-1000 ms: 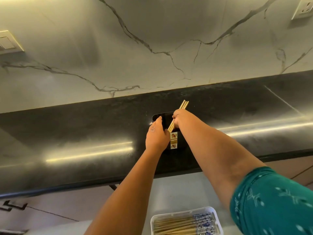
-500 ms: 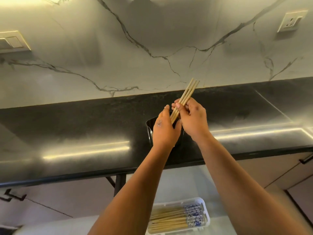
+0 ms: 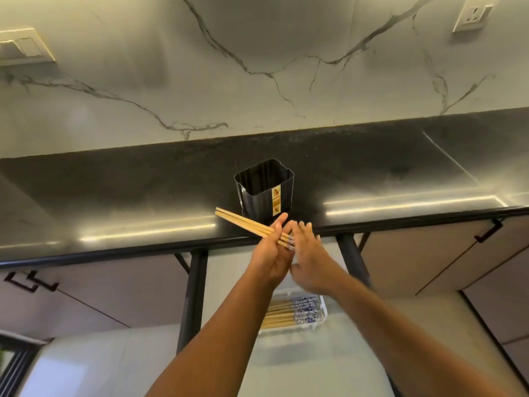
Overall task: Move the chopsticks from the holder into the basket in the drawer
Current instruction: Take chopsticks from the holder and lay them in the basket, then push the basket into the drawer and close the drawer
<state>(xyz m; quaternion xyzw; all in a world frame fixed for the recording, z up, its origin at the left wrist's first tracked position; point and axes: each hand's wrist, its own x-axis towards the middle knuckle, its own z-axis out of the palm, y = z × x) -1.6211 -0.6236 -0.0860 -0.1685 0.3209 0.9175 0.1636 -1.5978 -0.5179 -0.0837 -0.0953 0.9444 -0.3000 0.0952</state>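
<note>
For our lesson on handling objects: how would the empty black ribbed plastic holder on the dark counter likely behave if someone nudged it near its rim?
The black ribbed plastic holder looks thin-walled and empty, so it is probably light. It is tall for its base, so a push near the rim may tip it. The glossy dark counter suggests it might slide instead if pushed low.

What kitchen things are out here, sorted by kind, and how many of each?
Black chopstick holder: 1
White basket of chopsticks: 1
Bundle of chopsticks in the left hand: 1, exact sticks hard to count
Wall socket plates: 2
Total: 5
</note>
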